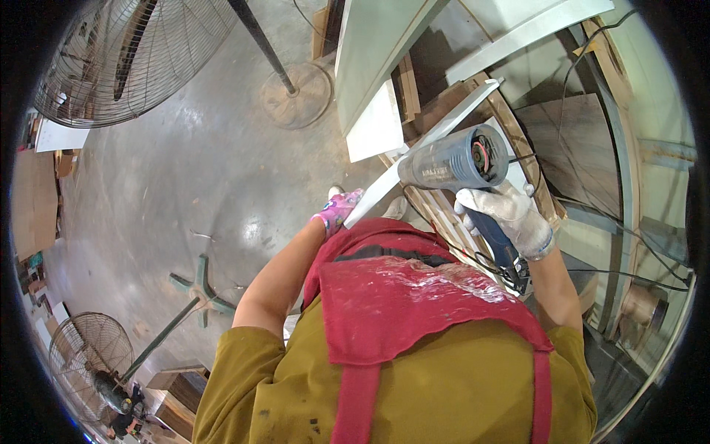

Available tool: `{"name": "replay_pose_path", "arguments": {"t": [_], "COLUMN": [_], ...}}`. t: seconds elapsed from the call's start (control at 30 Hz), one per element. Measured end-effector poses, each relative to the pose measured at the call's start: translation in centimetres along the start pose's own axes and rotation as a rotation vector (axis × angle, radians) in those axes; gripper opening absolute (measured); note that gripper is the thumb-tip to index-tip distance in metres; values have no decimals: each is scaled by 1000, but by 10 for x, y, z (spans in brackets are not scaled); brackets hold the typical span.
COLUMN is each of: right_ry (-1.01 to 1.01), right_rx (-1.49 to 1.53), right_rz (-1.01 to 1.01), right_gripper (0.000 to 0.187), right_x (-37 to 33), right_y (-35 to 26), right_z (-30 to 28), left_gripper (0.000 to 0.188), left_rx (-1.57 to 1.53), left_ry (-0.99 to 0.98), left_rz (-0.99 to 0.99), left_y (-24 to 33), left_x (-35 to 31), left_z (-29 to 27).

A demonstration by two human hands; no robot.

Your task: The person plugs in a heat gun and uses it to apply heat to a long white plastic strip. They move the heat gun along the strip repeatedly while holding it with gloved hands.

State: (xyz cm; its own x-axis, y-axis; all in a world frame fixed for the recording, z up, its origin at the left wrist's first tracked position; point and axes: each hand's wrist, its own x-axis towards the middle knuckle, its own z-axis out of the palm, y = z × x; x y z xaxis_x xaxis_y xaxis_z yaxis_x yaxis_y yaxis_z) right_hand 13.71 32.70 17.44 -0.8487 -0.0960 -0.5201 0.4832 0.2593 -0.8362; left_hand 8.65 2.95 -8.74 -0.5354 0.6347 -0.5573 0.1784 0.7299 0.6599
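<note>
My right hand (510, 214), in a white work glove, is wrapped round the dark blue handle (494, 235) of a power tool whose exact kind I cannot make out. Its clear, ribbed, bluish cylinder (444, 163) points left, with wiring visible in the round end facing right. A long white strip (381, 194) runs diagonally under the cylinder towards my body. At the strip's near end, my left hand (339, 207) wears a pink patterned glove and is closed along its edge. The left fingertips are partly hidden.
Wooden slats and white pieces fill a wooden-sided bin (473, 92) beyond the tool. Tall pale panels (377, 63) stand ahead. Black cables (614, 222) hang at the right. A large caged fan (140, 59) and its round base (297, 96) stand far left; another fan (90, 348) is nearer left.
</note>
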Motion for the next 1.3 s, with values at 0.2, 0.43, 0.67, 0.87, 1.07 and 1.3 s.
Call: {"name": "replay_pose_path", "arguments": {"t": [0.2, 0.43, 0.67, 0.87, 1.07, 1.3], "right_ry": [-62, -231, -246, -223, -194, -262], "right_rx": [348, 384, 300, 249, 60, -130], "right_rz": [270, 185, 244, 366, 397, 136], "right_gripper": [31, 32, 35, 36, 33, 37], "right_x": [-6, -4, 0, -1, 0, 2], "right_y": [-14, -15, -19, -35, -49, -34], "right_z": [14, 24, 33, 42, 46, 46], "left_gripper": [36, 40, 38, 38, 39, 37], "left_rx": [79, -10, -168, -287, -363, -209], "left_ry": [89, -74, -118, -146, -142, -10], "left_rz": [190, 27, -1, -25, 40, 292], "left_y": [-11, -8, -3, -3, -13, -21], "left_x": [7, 15, 17, 22, 25, 34], "left_z": [6, 3, -5, -3, 1, 9]}}
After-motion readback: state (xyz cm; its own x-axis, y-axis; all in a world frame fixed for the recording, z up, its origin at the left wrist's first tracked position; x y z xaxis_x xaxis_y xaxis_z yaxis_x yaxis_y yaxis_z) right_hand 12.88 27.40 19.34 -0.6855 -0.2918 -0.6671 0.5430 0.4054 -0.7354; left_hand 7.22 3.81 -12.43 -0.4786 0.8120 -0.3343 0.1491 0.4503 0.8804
